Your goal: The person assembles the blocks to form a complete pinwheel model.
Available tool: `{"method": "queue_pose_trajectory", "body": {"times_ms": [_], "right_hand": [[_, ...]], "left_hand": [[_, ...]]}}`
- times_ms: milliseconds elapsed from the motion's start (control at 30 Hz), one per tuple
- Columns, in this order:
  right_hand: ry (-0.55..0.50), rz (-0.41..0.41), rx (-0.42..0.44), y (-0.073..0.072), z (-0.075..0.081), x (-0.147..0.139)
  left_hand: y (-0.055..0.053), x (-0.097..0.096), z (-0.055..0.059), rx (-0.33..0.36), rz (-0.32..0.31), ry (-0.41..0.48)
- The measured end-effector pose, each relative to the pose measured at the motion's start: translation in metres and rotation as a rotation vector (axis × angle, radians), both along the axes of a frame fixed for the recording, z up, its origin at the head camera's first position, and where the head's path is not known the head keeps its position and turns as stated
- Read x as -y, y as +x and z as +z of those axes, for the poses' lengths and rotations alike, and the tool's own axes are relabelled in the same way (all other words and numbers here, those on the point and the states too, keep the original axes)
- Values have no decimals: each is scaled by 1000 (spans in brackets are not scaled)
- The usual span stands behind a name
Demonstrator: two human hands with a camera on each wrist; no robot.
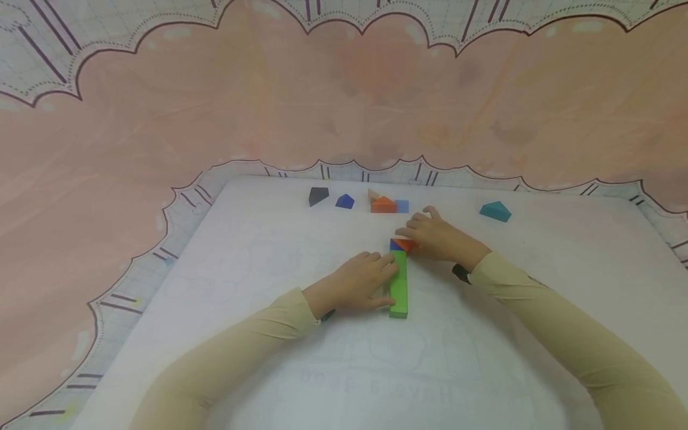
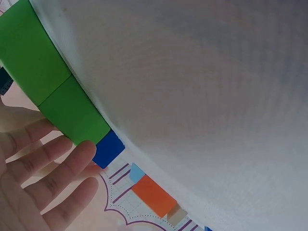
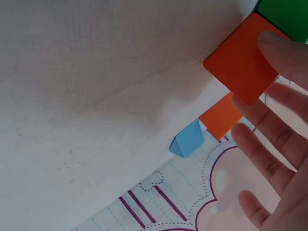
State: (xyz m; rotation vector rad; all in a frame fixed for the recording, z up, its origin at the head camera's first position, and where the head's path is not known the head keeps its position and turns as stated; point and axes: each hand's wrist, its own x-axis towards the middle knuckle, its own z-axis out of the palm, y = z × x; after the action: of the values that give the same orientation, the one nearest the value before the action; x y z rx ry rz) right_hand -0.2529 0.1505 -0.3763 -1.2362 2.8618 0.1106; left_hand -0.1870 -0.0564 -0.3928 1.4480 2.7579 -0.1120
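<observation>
Head view has two smooth green blocks (image 1: 399, 292), straight-edged and end to end on the white tabletop (image 1: 269, 251), their joint long axis pointing away from the person; a blue wedge (image 1: 395, 245) and an orange wedge (image 1: 407, 244) meet diagonally at the far end. Left wrist view: the left hand (image 2: 41, 192), fingers apart, touches the green blocks' side. Right wrist view: the right hand (image 3: 291, 183) pinches the orange wedge, thumb on its flat, squarish face; a light-blue triangular prism (image 3: 190, 139) lies beyond.

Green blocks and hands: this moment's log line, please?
left hand: touching green blocks | right hand: touching nearer orange block | blue block: at green blocks' end
</observation>
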Motion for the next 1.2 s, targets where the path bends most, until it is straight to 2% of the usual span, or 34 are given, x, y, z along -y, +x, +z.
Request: {"method": "queue_pose_trajectory", "body": {"times_ms": [200,300,933,1200], "right_hand": [[-5,-11,100,-4,1,7],[-2,2,115,-6,-1,9],[19,38,89,-9,-6,10],[16,59,52,-7,-7,9]], "left_hand": [[-1,0,-1,15,3,-3],[-1,0,-1,9,-1,-2],[1,-1,3,5,0,-5],[1,0,2,6,0,2]]}}
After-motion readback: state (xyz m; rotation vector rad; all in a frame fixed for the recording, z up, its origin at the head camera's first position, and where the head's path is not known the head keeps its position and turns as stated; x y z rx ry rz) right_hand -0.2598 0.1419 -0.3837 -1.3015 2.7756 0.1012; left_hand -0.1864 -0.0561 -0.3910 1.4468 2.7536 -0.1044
